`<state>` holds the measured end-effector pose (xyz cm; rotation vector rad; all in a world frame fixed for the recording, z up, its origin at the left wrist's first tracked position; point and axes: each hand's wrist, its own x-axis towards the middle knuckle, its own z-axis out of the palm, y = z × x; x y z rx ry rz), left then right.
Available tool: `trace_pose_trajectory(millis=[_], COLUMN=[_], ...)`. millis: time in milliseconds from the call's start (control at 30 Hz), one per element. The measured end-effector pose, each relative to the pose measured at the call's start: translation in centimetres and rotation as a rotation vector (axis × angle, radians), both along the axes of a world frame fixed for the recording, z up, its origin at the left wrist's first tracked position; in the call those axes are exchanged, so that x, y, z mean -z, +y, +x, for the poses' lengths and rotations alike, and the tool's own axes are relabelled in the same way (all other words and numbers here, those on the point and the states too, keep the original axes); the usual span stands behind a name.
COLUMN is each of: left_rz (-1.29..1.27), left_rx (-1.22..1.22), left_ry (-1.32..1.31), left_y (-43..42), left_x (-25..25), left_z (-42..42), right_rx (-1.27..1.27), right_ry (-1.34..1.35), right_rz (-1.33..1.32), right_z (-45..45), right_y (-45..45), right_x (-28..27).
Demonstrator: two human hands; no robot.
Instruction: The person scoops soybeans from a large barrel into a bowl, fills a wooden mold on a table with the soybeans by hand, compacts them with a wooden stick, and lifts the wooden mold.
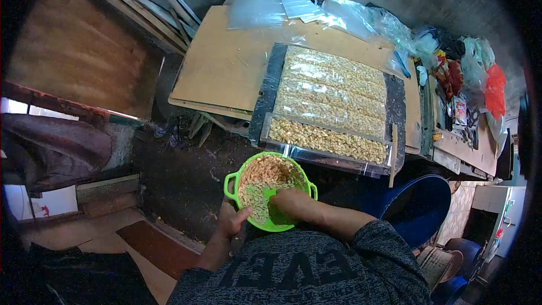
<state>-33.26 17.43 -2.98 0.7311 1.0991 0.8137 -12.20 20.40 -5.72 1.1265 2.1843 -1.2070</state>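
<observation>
A lime-green bowl with side handles is held in front of my body, tilted so its inside shows. Small pale and tan crumbly pieces coat its wall and lie in the bottom, where some green shows through. My left hand grips the bowl's left rim, thumb over the edge. Down inside the bowl is my right hand, its fingertips hidden among the pieces. Just beyond stands a board with rows of similar pieces under clear plastic; the nearest row looks uncovered.
The board rests on a wooden table. A wooden stick lies along its right edge. Plastic sheets, bags and blue-handled scissors or a similar tool sit behind. A blue barrel stands at my right.
</observation>
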Motion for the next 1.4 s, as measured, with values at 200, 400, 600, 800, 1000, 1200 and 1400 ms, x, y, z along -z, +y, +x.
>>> trace_pose_trajectory(millis=[200, 400, 600, 800, 1000, 1200, 1400], left_rz=[0.043, 0.02, 0.01, 0.117, 0.195, 0.138, 0.233], left_rx=[-0.068, -0.18, -0.283, -0.314, -0.476, -0.555, -0.473], left_ry=[-0.041, -0.114, -0.126, -0.042, -0.12, -0.092, -0.124], left_y=[1.5, 2.2, 3.3, 5.9, 10.7, 16.3, 21.0], left_x=[-1.0, -0.5, -0.5, -0.2, 1.4, 4.4, 5.5], left_z=[-1.5, -5.8, -9.6, -12.7, -14.0, -13.6, -12.1], right_rx=[0.332, 1.123, 1.049, 1.04, 1.003, 1.051, 0.956], right_ry=[0.379, 0.588, 0.386, 0.46, 0.381, 0.236, 0.062], right_rz=[0.158, 0.415, 0.59, 0.547, 0.698, 0.629, 0.689], right_z=[0.4, 3.1, 5.4, 2.3, 2.1, 2.3, 1.9], right_y=[0.8, 5.3, 9.4, 11.8, 12.2, 12.0, 12.1], right_x=[0.9, -5.1, -2.2, -1.2, -1.0, -1.0, -0.1])
